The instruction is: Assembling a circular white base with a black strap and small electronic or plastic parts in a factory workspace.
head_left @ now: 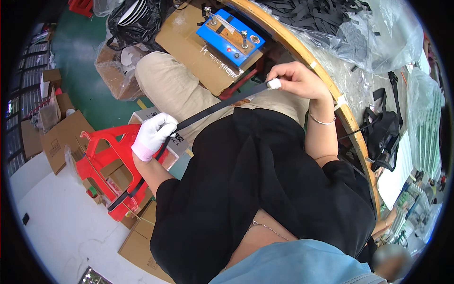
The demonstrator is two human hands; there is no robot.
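The person's left hand [153, 135], in a white glove, is closed around a black strap [217, 106] just above the lap. The right hand [295, 78] is bare, with a taped fingertip, and pinches the strap's other end between thumb and fingers, raised near the edge of the wooden table [302, 54]. The strap runs taut between the two hands, across the beige trousers, and its free end hangs down past the left hand toward a red basket [106, 168] on the floor. Beyond the knees, a blue machine [229, 35] sits on a cardboard box [191, 45]. A heap of black straps [312, 14] in clear plastic lies on the table, and a black bag [383, 132] lies further to the right. More cardboard boxes [61, 137] crowd the floor on the left.
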